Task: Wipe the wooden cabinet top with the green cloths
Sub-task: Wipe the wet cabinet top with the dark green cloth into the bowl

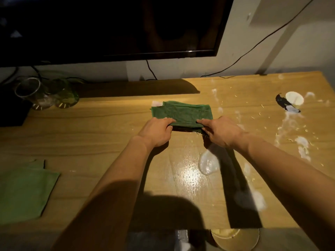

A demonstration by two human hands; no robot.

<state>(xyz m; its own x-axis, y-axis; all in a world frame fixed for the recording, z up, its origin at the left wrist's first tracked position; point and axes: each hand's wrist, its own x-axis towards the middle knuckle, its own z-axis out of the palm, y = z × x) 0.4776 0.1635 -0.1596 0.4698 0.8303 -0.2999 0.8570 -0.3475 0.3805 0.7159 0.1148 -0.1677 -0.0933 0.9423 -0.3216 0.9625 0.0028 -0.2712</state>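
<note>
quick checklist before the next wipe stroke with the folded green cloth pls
1. Both hands on cloth: ok. Left hand and right hand pinch the near edge of the folded green cloth.
2. Cloth flat on the wooden cabinet top: ok.
3. Mess left to wipe: not ok. White puddle and white smears sit near and to the right.
4. Obstacles in the path: not ok. A white disc and a dark scrap lie at far right.
5. Glass vases clear of the stroke: ok, far left.
6. Spare green cloth: ok, near left.

Home living room, television (108, 26) above wooden cabinet top (90, 134)
</note>
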